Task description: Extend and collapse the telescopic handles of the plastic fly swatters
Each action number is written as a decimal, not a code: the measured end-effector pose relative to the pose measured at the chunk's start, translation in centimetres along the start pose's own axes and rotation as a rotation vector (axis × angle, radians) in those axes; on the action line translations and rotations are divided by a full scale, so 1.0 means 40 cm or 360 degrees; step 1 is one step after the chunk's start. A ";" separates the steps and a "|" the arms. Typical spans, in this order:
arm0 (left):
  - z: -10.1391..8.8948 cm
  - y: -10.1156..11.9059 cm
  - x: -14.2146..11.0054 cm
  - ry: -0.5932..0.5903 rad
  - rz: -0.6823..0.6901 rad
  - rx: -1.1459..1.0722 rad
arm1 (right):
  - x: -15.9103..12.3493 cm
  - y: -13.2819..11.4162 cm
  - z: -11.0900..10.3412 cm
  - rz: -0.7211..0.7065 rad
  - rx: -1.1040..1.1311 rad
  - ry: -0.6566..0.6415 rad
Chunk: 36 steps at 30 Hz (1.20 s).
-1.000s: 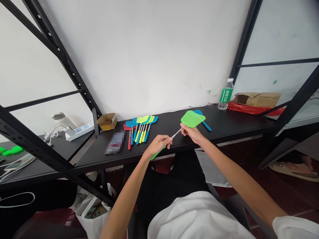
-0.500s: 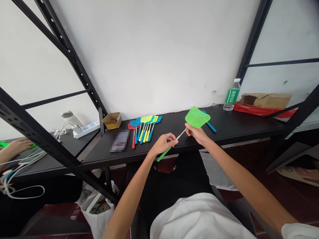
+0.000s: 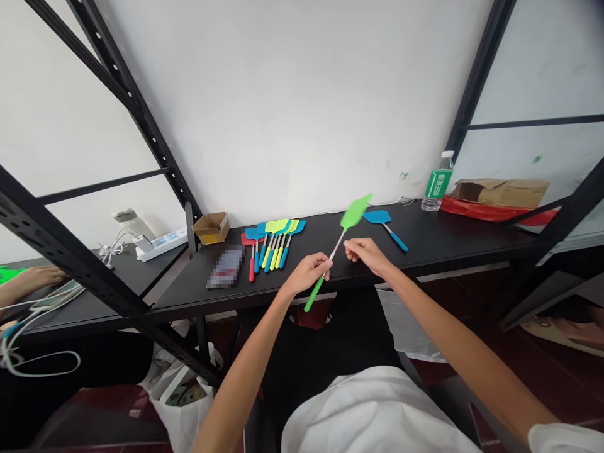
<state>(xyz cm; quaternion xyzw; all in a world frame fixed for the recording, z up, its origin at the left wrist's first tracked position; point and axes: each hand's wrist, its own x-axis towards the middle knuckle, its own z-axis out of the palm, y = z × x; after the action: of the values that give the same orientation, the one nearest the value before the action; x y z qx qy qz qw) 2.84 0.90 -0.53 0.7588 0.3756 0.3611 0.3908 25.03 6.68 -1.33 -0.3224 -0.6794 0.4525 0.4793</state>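
Note:
A green fly swatter [image 3: 355,214] with a thin metal shaft and a green handle slants up over the table's front edge. My left hand [image 3: 309,272] is closed around its shaft, just above the handle. Close by on the right, my right hand [image 3: 367,253] has its fingers curled together, with nothing visible in them, a little apart from the shaft. The swatter's head looks narrow and slightly smeared. Beyond my right hand lies a blue fly swatter [image 3: 398,241] on the black table [image 3: 325,236]. Several red, blue and yellow fly swatters [image 3: 272,251] lie side by side left of my hands.
A blurred-out flat object [image 3: 225,267] and a small open cardboard box [image 3: 211,228] are at the left. A water bottle [image 3: 437,182] stands at the right by a cardboard piece [image 3: 512,192] on red plastic. Black rack posts flank the table. Another person's hand [image 3: 44,277] is far left.
My right hand has let go of the upper shaft. The green swatter has swung more upright and turned, its head now seen narrower. The blue swatter behind it is uncovered.

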 end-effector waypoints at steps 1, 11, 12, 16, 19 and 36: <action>0.002 -0.002 0.000 -0.0002 -0.0005 -0.0056 | -0.001 -0.001 0.002 -0.0007 -0.0039 -0.0025; 0.005 -0.005 0.002 0.0005 -0.0059 0.0092 | 0.003 0.005 0.005 0.0000 0.0013 -0.0062; 0.004 -0.002 0.001 0.0009 -0.0058 0.0125 | 0.003 0.004 0.005 0.0001 0.0015 -0.0061; 0.002 0.007 -0.003 -0.0006 -0.0055 0.0209 | 0.000 -0.001 0.007 -0.0004 0.0006 -0.0045; 0.003 0.011 -0.004 0.0002 -0.0056 0.0221 | 0.001 0.001 0.005 -0.0003 0.0013 -0.0043; 0.008 0.012 -0.004 0.0058 -0.0079 0.0237 | 0.006 0.015 0.004 0.0021 0.0001 -0.0047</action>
<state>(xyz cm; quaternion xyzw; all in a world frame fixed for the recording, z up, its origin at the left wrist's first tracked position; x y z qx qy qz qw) 3.19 0.48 -0.32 0.7694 0.4272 0.3363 0.3353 24.81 7.07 -1.79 -0.3200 -0.6839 0.4607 0.4664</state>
